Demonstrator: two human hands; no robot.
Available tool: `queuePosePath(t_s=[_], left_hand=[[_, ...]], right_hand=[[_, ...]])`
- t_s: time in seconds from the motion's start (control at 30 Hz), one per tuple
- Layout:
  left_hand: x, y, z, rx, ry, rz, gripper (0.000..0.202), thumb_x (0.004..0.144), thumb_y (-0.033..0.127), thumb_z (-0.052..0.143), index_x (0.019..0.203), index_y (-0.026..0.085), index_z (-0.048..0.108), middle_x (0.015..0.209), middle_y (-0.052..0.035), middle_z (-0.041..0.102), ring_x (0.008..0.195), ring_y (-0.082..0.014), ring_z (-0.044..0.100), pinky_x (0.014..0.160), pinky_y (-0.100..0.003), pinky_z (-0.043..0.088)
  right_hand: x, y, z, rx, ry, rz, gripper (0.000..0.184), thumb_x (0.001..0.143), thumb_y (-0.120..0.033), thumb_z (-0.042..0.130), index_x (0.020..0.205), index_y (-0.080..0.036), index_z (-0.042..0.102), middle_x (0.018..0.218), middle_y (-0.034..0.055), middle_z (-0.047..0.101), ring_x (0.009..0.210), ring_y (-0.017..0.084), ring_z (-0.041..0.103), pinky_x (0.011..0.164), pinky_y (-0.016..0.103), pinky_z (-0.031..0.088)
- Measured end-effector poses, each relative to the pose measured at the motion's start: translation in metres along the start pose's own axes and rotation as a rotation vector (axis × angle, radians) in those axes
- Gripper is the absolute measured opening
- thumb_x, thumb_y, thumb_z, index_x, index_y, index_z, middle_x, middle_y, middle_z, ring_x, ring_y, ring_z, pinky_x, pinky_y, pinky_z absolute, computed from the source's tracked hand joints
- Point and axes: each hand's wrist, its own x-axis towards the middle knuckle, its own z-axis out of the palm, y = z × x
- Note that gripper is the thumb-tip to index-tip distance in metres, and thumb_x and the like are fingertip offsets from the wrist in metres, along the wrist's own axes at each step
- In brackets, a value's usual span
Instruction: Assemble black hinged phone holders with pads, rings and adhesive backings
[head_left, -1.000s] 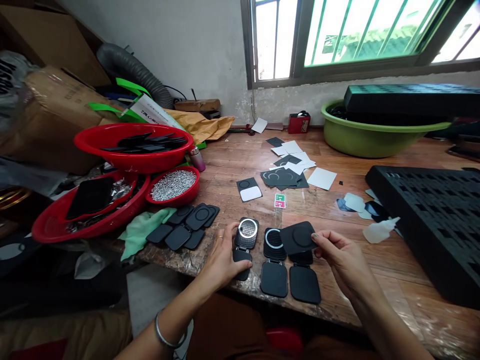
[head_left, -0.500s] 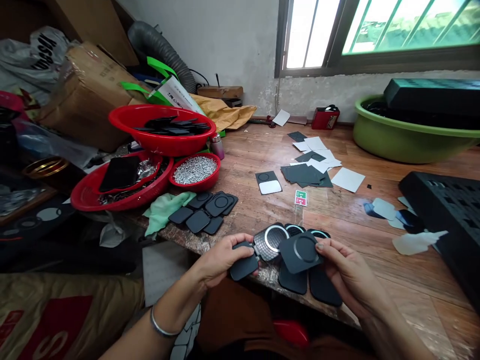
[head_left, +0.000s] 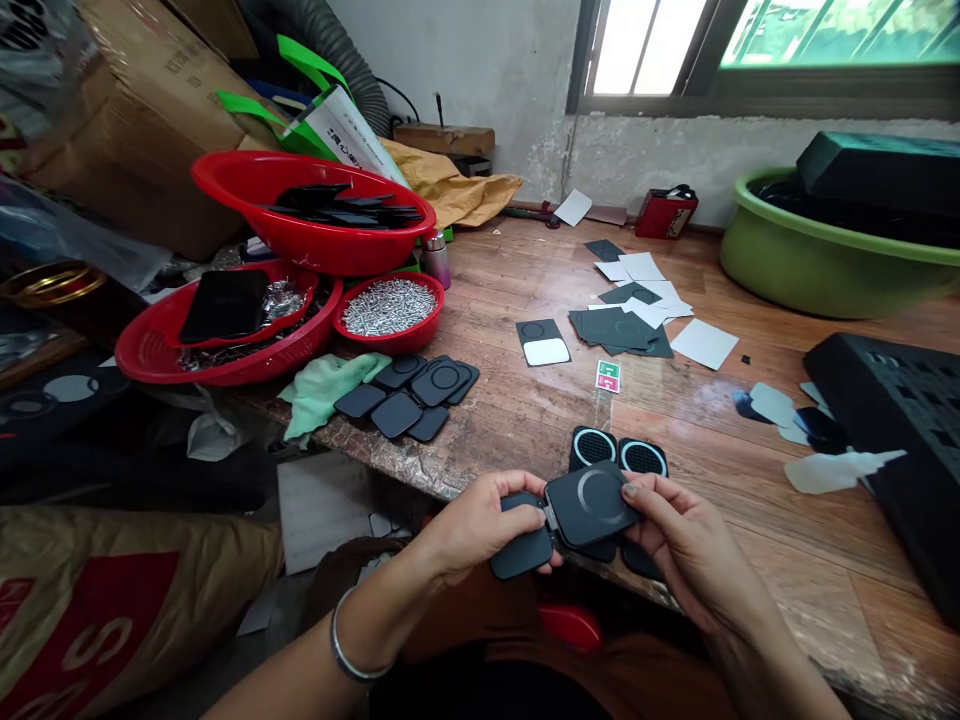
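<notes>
My left hand [head_left: 480, 525] grips the lower flap of a black folding pad [head_left: 525, 545] just off the near edge of the wooden table [head_left: 750, 470]. My right hand [head_left: 679, 535] pinches a black square cover with a grey ring [head_left: 592, 503], laid flat over the pad's upper half. Behind my hands two more open black pads with white rings [head_left: 619, 455] lie on the table, their lower flaps partly hidden by my fingers.
Red bowls hold black covers [head_left: 315, 210], a black sheet [head_left: 225, 320] and small metal screws [head_left: 388, 308]. Several finished black pads [head_left: 409, 395] lie by a green cloth [head_left: 326, 390]. Dark and white cards [head_left: 630, 320], a green basin [head_left: 832, 265], a black perforated tray [head_left: 900, 420].
My left hand lifted the pad with the metal ring off the table toward me. My right hand brought the black cover down onto it, hiding the ring. The view shifted left and down.
</notes>
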Motion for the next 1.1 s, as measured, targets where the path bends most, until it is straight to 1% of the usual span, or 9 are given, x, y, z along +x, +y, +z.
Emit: queuePosePath(t_s=[0.17,0.3,0.5,0.63,0.8,1.0,1.1], left_hand=[[0.0007,-0.0002,-0.0007,-0.008,-0.011,0.014,0.025,0.076,0.018,0.055,0.1,0.014,0.052,0.073,-0.0103,0.069,0.067,-0.0203,0.069,0.06,-0.027,0.056],[0.0007,-0.0006,-0.0005,-0.007,-0.01,0.004,0.024,0.076,0.017,0.054,0.1,0.013,0.052,0.073,-0.0108,0.069,0.067,-0.02,0.069,0.059,-0.025,0.055],[0.0022,-0.0029,-0.0007,-0.021,-0.018,0.006,0.025,0.077,0.018,0.055,0.101,0.013,0.051,0.073,-0.0122,0.069,0.066,-0.0198,0.069,0.058,-0.024,0.055],[0.0039,-0.0039,-0.0017,-0.034,-0.027,0.014,0.026,0.076,0.018,0.056,0.101,0.013,0.051,0.073,-0.0124,0.069,0.066,-0.0204,0.069,0.058,-0.026,0.055],[0.0041,-0.0031,-0.0012,-0.03,-0.026,0.007,0.026,0.076,0.018,0.056,0.101,0.013,0.051,0.073,-0.0126,0.069,0.066,-0.0206,0.069,0.058,-0.026,0.055],[0.003,-0.0002,0.001,-0.028,-0.017,-0.003,0.026,0.077,0.019,0.057,0.101,0.013,0.052,0.074,-0.0131,0.069,0.068,-0.0215,0.069,0.058,-0.026,0.055],[0.0024,0.0014,0.0023,-0.025,-0.009,-0.007,0.026,0.076,0.019,0.058,0.101,0.013,0.052,0.075,-0.0131,0.069,0.067,-0.0215,0.069,0.057,-0.025,0.055]], right_hand=[[-0.0016,-0.0001,-0.0003,-0.03,-0.01,-0.003,0.031,0.069,-0.035,0.081,0.078,-0.011,0.063,0.097,0.0071,0.061,0.082,0.013,0.057,0.073,0.021,0.053],[-0.001,0.0014,-0.0019,-0.058,-0.017,-0.006,0.03,0.07,-0.035,0.08,0.075,-0.012,0.061,0.097,0.0054,0.06,0.081,0.012,0.055,0.071,0.019,0.052],[-0.0011,0.0002,-0.001,-0.059,0.015,-0.03,0.031,0.068,-0.033,0.081,0.069,-0.013,0.058,0.094,0.0022,0.058,0.077,0.008,0.053,0.066,0.014,0.05],[-0.001,-0.0015,-0.0003,-0.062,0.012,-0.022,0.031,0.067,-0.033,0.082,0.068,-0.012,0.058,0.091,0.0027,0.057,0.075,0.008,0.052,0.064,0.014,0.049],[-0.0006,-0.0029,-0.0016,-0.074,0.013,-0.03,0.032,0.067,-0.033,0.082,0.067,-0.012,0.057,0.094,0.0029,0.057,0.078,0.009,0.052,0.065,0.014,0.049],[-0.0009,-0.002,-0.003,-0.13,0.041,-0.064,0.036,0.066,-0.036,0.082,0.067,-0.012,0.055,0.096,0.0026,0.057,0.074,0.007,0.05,0.059,0.011,0.043],[-0.0019,-0.0016,-0.0023,-0.147,0.051,-0.082,0.038,0.066,-0.038,0.081,0.066,-0.012,0.054,0.097,0.0035,0.058,0.074,0.008,0.051,0.059,0.012,0.043]])
